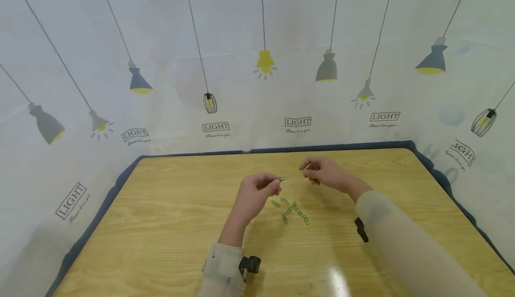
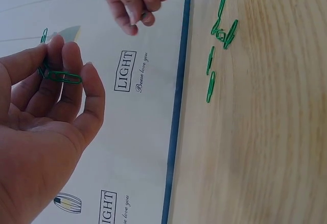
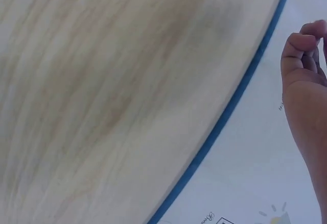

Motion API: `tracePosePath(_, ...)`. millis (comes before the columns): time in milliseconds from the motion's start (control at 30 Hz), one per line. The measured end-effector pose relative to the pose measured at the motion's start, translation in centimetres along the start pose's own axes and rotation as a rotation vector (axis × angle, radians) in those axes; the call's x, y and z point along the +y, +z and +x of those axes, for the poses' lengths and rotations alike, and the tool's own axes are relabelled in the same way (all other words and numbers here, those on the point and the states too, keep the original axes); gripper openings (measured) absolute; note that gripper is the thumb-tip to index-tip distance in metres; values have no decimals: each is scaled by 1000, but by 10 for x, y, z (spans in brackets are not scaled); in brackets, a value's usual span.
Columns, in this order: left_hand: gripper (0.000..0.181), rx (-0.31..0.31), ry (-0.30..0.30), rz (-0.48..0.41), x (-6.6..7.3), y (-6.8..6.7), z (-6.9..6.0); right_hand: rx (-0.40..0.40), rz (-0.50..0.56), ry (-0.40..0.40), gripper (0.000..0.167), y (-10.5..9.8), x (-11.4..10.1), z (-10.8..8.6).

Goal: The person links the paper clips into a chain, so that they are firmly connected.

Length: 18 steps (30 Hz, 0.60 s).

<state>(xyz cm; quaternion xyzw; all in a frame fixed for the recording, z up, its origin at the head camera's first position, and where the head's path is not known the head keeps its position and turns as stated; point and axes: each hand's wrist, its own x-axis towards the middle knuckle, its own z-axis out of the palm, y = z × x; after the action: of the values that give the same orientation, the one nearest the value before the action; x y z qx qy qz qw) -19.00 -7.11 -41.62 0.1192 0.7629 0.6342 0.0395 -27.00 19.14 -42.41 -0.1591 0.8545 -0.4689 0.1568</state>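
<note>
Between its thumb and fingers my left hand (image 1: 256,195) pinches green wire paper clips. One paper clip (image 2: 65,76) lies across the fingers in the left wrist view, and part of another paper clip (image 2: 44,35) sticks up past the fingertips; they appear linked, though the fingers hide the join. To the right, my right hand (image 1: 325,172) hovers above the table with loosely bent fingers, apart from the left hand. I see nothing held in it. Several loose green paper clips (image 1: 299,213) lie on the table below and between the hands.
The wood-grain table (image 1: 169,225) has a dark blue edge (image 1: 193,154) at the back and sides. Behind it hangs a pale wall covering (image 1: 249,95) printed with lamps and the word LIGHT. A black strap device (image 1: 251,265) sits on the left wrist.
</note>
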Motion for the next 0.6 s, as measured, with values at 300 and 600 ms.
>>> tracePosePath(300, 18, -10, 16, 10, -1, 0, 2, -26, -13, -15, 21, -17, -15, -11)
tracePosePath(600, 18, -11, 24, 3, -1, 1, 2, -82, 70, -11, 28, -15, -29, -19)
